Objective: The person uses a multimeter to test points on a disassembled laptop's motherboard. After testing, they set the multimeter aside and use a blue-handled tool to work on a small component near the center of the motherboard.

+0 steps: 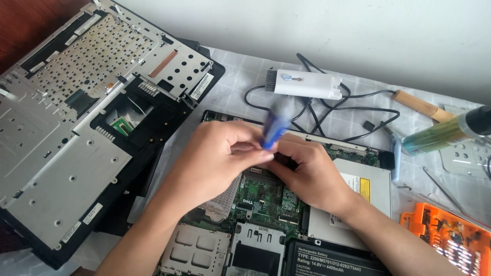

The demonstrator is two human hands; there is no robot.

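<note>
Screwdriver (275, 125), blue-handled, pinched upright by my left hand (217, 158) and right hand (312, 174) over the opened laptop (266, 204); I judge a screw being turned, needing steady downward pressure next.

Left forearm: bare, enters from the bottom edge and runs up and to the right.
Left hand (217, 156): back of the hand toward the camera, fingers curled inward and closed, tips pointing right.
Right forearm: bare, comes in from the lower right corner, angled up and to the left.
Right hand (312, 171): knuckles up, fingers bent and pinched shut, tips pointing left.
Hands together: fingertips meet at the centre, touching each other.
</note>
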